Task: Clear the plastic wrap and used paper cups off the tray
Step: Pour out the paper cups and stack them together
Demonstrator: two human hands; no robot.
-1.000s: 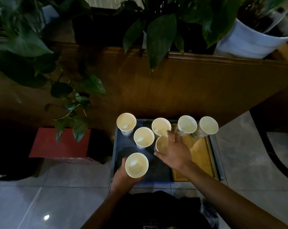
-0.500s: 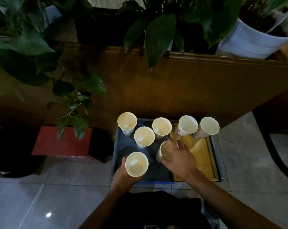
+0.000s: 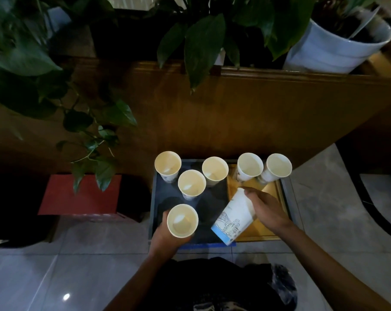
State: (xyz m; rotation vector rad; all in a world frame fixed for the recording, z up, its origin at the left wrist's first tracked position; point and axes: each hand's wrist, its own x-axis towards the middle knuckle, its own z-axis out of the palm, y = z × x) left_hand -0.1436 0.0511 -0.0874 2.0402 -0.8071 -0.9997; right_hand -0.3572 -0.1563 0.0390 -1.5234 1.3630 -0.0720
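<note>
A low tray (image 3: 152, 212) with a dark left half and a yellow right half sits on the floor. Several white paper cups stand upright along its back, among them one at the far left (image 3: 167, 164) and one at the far right (image 3: 277, 166). My left hand (image 3: 165, 239) holds an upright paper cup (image 3: 182, 220) over the tray's front left. My right hand (image 3: 266, 208) grips a printed paper cup (image 3: 233, 217) tipped over, its base pointing toward me. No plastic wrap is visible on the tray.
A wooden partition (image 3: 212, 113) rises right behind the tray, with leafy plants and a white pot (image 3: 333, 50) on top. A red box (image 3: 77, 195) stands to the left. A dark bag (image 3: 223, 286) lies at my feet on the tiled floor.
My right hand closed on a cup in the tray's middle, lifted it and tipped it over toward me. The left hand kept its cup still.
</note>
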